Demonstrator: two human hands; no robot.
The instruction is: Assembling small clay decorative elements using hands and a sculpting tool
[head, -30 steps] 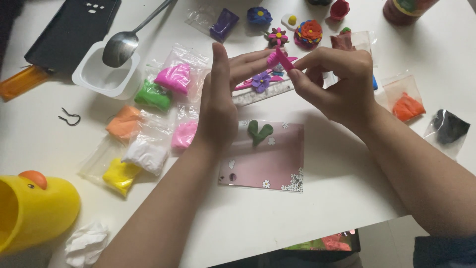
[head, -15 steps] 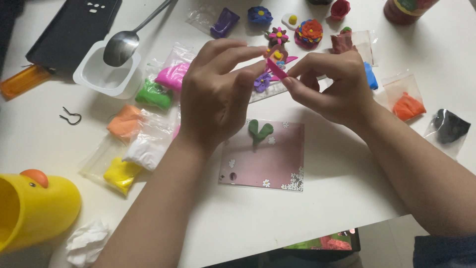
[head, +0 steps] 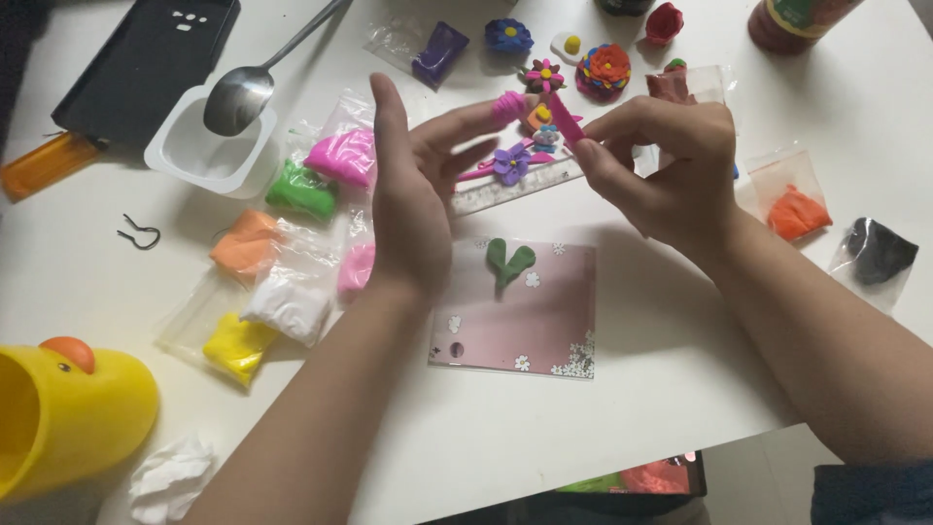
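Pink clay strip (head: 567,119) (thin, flattened) pinched in right hand (head: 661,170) grip; left hand (head: 413,194) fingers spread.

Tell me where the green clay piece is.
Head view: the green clay piece lies near the top edge of the pink card, centre of the table, below and between the two raised hands.

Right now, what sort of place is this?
Probably a home craft table: small bags of coloured modelling clay, finished clay flowers and a pink mat with green leaves. The right hand pinches a pink clay strip against the left hand.
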